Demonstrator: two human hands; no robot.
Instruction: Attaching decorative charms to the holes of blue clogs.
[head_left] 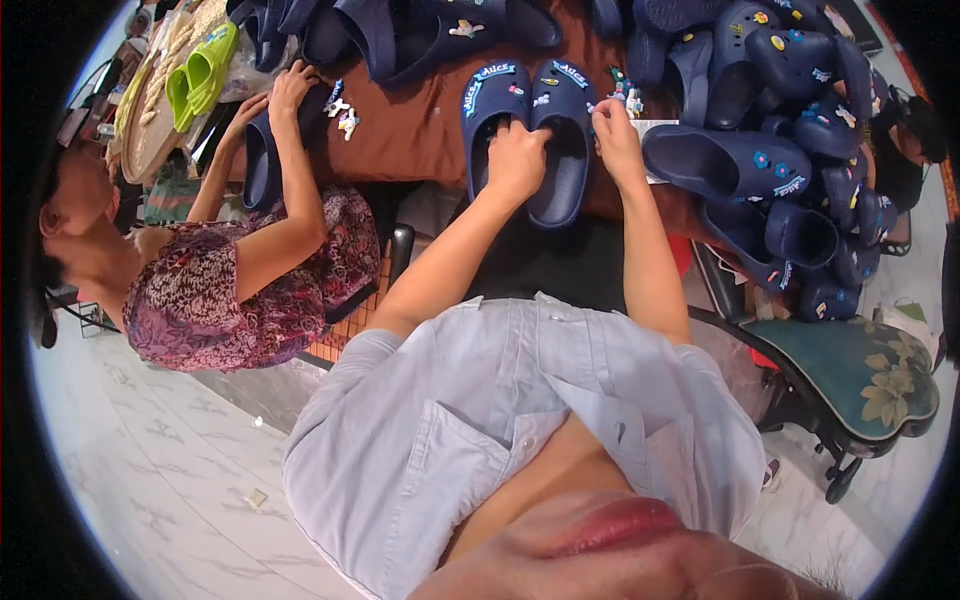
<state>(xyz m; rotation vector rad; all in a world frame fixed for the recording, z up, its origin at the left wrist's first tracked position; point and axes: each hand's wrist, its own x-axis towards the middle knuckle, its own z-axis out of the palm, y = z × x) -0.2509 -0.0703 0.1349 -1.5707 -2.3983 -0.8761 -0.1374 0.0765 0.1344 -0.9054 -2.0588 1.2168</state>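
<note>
A pair of navy clogs stands side by side at the table's near edge, a left clog (480, 150) and a right clog (558, 200). Light-blue lettered banners and small charms decorate their toes. My left hand (517, 160) is closed on the left clog, fingers inside its opening and the thumb side over the inner rims where the two meet. Just right of the right clog, my right hand (618, 140) has its fingertips pinched together; whatever they hold, if anything, is too small to make out. Several small colourful charms (628, 98) lie just beyond my right fingers.
A brown cloth (390, 140) covers the table. Decorated navy clogs (735, 160) are heaped at right, with more along the back. A co-worker's hands (285, 95) are at left near another clog (262, 165). Lime-green slippers (200, 80) and a teal chair (850, 375) flank the workplace.
</note>
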